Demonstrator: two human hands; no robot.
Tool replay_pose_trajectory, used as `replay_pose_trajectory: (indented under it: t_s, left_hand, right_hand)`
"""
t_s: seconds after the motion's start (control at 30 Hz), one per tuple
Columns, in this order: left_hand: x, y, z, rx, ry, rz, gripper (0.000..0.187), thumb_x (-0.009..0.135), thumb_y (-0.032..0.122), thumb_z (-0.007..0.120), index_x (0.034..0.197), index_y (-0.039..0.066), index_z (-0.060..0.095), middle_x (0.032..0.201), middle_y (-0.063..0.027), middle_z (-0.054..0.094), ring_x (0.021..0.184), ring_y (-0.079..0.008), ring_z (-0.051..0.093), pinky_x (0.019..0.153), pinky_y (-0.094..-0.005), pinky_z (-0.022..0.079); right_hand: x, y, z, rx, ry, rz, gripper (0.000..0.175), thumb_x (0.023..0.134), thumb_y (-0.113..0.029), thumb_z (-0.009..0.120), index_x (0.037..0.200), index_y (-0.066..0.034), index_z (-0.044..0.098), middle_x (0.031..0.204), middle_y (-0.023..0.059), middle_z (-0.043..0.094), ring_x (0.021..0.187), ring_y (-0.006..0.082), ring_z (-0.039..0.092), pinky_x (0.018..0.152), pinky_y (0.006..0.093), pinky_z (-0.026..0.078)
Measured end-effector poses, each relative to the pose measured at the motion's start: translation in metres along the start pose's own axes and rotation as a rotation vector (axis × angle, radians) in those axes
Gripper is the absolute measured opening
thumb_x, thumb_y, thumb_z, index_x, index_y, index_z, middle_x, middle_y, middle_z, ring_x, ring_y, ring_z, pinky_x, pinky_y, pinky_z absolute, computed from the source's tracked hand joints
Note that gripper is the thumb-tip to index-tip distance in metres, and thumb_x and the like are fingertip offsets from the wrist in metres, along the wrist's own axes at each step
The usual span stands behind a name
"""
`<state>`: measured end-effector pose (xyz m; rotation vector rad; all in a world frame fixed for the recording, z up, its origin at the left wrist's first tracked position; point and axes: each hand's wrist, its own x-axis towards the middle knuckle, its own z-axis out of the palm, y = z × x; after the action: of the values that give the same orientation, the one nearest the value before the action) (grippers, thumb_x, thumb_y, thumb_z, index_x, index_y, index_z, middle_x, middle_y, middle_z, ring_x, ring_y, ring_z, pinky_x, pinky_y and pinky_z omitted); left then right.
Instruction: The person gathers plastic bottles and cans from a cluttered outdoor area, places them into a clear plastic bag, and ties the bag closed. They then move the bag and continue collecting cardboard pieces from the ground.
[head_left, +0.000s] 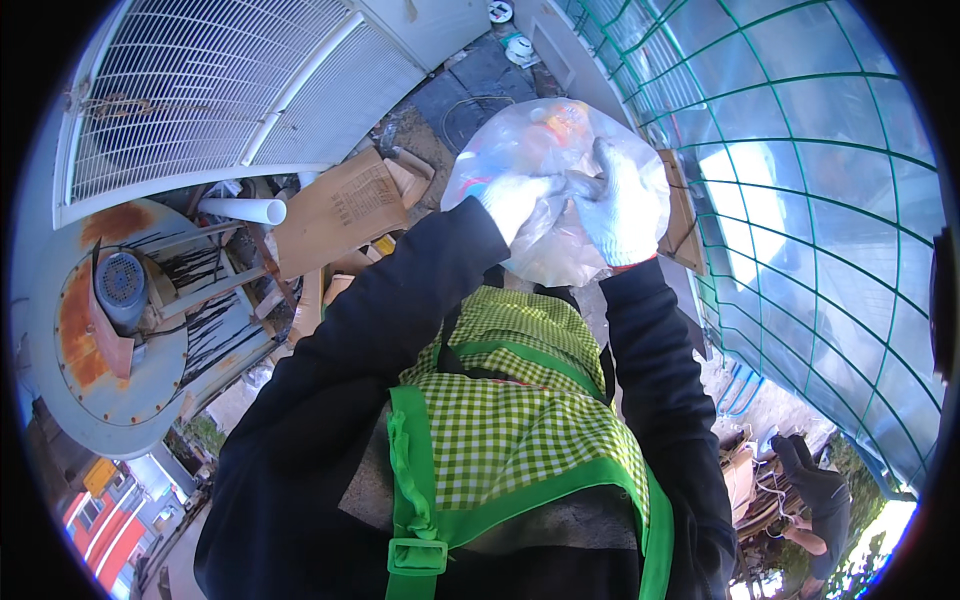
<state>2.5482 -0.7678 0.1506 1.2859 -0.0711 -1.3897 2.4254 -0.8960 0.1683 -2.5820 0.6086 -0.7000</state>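
A bulging clear plastic bag (544, 251) hangs in front of my green checked apron (525, 442). Orange, red and pale items show through its film, too blurred to name. My left hand (517, 199), in a white knit glove, pinches the gathered plastic near the middle of the bag. From the other side my right hand (622, 206), gloved the same way with a red cuff edge, grips the plastic close by. The fingertips of both hands nearly meet at the gathered part.
Flattened cardboard (341, 210) and a white plastic pipe (244, 211) lie at left, beside a rusty machine with a motor (120, 289). A slatted metal panel (247, 82) rises beyond. Green wire mesh (810, 187) borders the right. Another person (817, 495) bends over at lower right.
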Motion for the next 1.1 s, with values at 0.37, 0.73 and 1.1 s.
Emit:
replay_pose_trajectory:
  t_s: [0.37, 0.73, 1.1]
  left_hand:
    - [-0.004, 0.011, 0.013, 0.841, -0.080, 0.304, 0.047, 0.088, 0.017, 0.071, 0.129, -0.001, 0.055, 0.116, -0.0143, 0.065, 0.107, -0.0209, 0.063, 0.089, -0.0324, 0.051]
    - [-0.018, 0.006, 0.022, 1.515, -0.001, 0.606, 0.039, 0.088, 0.027, 0.067, 0.120, 0.006, 0.061, 0.077, -0.0193, 0.066, 0.077, -0.0297, 0.068, 0.070, -0.0408, 0.053]
    - [0.047, 0.011, 0.000, 0.263, -0.471, -0.187, 0.023, 0.103, 0.015, 0.054, 0.118, 0.000, 0.059, 0.101, -0.0069, 0.064, 0.087, -0.0138, 0.063, 0.072, -0.0236, 0.053]
  right_hand:
    - [-0.001, 0.027, -0.019, -0.121, -0.128, -0.423, 0.025, 0.075, -0.011, 0.066, 0.100, -0.0119, 0.069, 0.090, 0.0043, 0.067, 0.076, 0.0237, 0.065, 0.068, 0.0394, 0.048]
    - [-0.006, 0.023, -0.021, -0.091, -0.242, -0.263, 0.018, 0.072, -0.017, 0.069, 0.090, -0.0125, 0.069, 0.081, 0.0043, 0.065, 0.076, 0.0250, 0.065, 0.072, 0.0405, 0.050]
    - [-0.060, -0.005, -0.042, -0.240, -0.050, -0.254, 0.018, 0.074, -0.012, 0.069, 0.091, -0.0125, 0.068, 0.098, 0.0047, 0.070, 0.087, 0.0259, 0.067, 0.073, 0.0415, 0.053]
